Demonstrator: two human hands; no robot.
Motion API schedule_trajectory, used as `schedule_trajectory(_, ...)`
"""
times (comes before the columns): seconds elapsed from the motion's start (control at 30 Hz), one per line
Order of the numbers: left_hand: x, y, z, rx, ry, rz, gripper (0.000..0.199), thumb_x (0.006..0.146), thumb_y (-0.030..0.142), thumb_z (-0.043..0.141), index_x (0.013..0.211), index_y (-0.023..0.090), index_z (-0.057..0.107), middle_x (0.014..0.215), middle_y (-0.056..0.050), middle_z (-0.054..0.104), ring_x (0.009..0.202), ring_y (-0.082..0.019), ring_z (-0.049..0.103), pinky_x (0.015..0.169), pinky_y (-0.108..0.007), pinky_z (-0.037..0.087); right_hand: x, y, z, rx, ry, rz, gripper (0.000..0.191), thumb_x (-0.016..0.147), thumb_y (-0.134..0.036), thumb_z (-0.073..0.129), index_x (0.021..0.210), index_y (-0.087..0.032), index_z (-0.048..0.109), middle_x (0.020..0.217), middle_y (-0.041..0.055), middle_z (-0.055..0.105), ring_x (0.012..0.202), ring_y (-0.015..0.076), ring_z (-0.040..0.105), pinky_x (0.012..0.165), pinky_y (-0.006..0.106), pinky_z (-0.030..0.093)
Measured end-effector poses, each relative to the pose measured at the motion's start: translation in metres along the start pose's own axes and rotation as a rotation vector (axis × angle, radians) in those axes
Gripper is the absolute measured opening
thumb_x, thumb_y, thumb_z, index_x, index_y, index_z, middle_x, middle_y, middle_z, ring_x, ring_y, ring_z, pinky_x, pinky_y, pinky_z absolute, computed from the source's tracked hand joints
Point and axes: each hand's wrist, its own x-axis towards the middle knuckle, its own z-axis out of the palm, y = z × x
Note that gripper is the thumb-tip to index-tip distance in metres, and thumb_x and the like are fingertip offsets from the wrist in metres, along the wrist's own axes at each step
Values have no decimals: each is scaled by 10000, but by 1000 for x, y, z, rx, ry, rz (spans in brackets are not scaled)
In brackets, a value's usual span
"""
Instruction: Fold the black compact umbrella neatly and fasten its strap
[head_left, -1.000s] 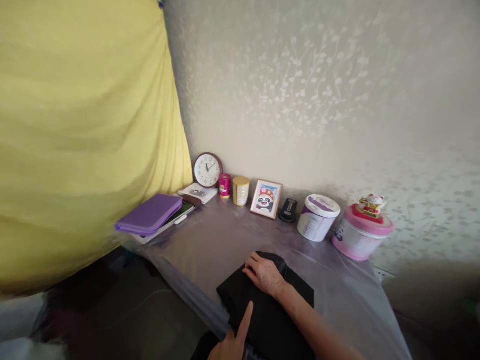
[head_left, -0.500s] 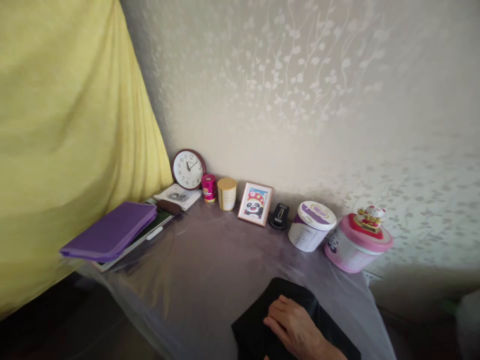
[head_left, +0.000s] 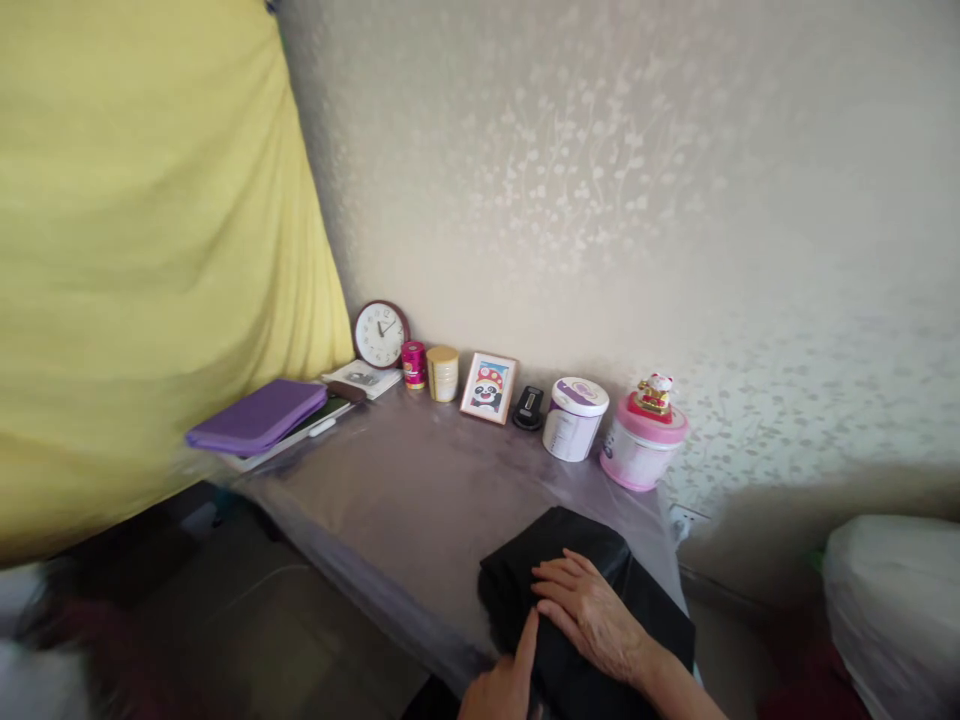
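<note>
Fingers of the right hand [head_left: 592,615] lie flat, pinning black cloth [head_left: 577,600] on the counter [head_left: 405,500], while the left hand [head_left: 502,685] presses one extended finger beside them, grasping nothing.

right hand [head_left: 596,620] flat on black cloth [head_left: 577,590]; left hand [head_left: 506,685] pointing

Head-worn camera looks forward and down across the plastic-covered table [head_left: 420,500] toward the wallpapered wall [head_left: 600,200], hands close below.
</note>
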Motion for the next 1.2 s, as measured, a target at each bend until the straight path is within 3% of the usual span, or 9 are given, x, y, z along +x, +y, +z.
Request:
schedule_trajectory(0.2, -7, -5, 5, 23, 248, 138, 790, 771, 223, 482, 1405, 278, 15, 1066, -76, 623, 958, -256, 590, 807, -379, 450, 15, 48, -2, -91, -4, -15, 349, 931, -331, 319, 1024, -226, 638, 1081, 38, 657, 1058, 190, 560, 975, 409, 335)
schedule_trajectory(0.4, -10, -3, 9, 67, 277, 133, 787, 778, 240, 484, 1409, 243, 13, 1040, -77, 633, 959, -228, 587, 802, -333, 438, 10, 68, -22, -258, 181, 341, 355, 922, -316, 334, 998, -173, 650, 1049, 106, 661, 1005, 240, 588, 889, 394, 404)
schedule_trajectory(0.5, -8, -4, 12, 72, 294, 151, 776, 786, 248, 477, 1409, 230, 15, 1087, -84, 614, 985, -226, 576, 812, -323, 431, 3, 33, -12, -161, 248, 85, 369, 933, -328, 308, 1066, -180, 619, 1125, 82, 630, 1097, 199, 531, 950, 355, 370)
schedule_trajectory(0.57, -5, -6, 14, 79, 301, 155, 754, 784, 253, 473, 1410, 207, 56, 1119, -98, 599, 994, -233, 572, 817, -325, 429, 5, 9, 2, -76, 143, -157, 361, 936, -332, 305, 1038, -218, 631, 1126, 45, 634, 1122, 165, 513, 974, 329, 351)
schedule_trajectory(0.63, -4, -7, 16, 85, 301, 153, 742, 779, 252, 471, 1408, 186, 83, 1120, -107, 597, 984, -238, 576, 816, -328, 430, 12, -1, 12, -67, 45, -218, 352, 934, -333, 313, 994, -233, 645, 1115, 30, 640, 1099, 159, 531, 954, 324, 367)
schedule_trajectory(0.73, -3, -7, 16, 87, 308, 135, 762, 783, 254, 470, 1411, 195, 42, 1088, -100, 612, 968, -237, 581, 815, -334, 429, 29, 16, 9, -174, -44, -3, 319, 909, -337, 380, 867, -217, 673, 958, 38, 694, 985, 174, 600, 887, 309, 414)
schedule_trajectory(0.87, -4, -7, 16, 75, 296, 90, 767, 788, 257, 468, 1411, 201, 25, 1067, -103, 619, 957, -243, 583, 803, -338, 428, 34, 58, -17, -293, 63, 329, 363, 918, -307, 328, 892, -162, 659, 941, 116, 686, 939, 235, 616, 862, 387, 431)
schedule_trajectory(1.07, -2, -12, 14, 14, 269, 115, 752, 786, 259, 482, 1412, 175, 73, 1097, -109, 603, 1017, -219, 553, 849, -288, 394, -44, 63, -31, -248, 365, 169, 287, 905, -236, 343, 1051, -215, 590, 1109, 68, 617, 999, 189, 584, 967, 397, 392)
schedule_trajectory(1.2, -4, -9, 13, -11, 251, 120, 731, 795, 262, 468, 1409, 156, 86, 1090, -113, 606, 1012, -205, 555, 858, -273, 383, -114, 51, -21, -274, 396, 170, 342, 843, -140, 371, 1120, -238, 548, 1147, 61, 590, 1009, 179, 584, 917, 361, 461)
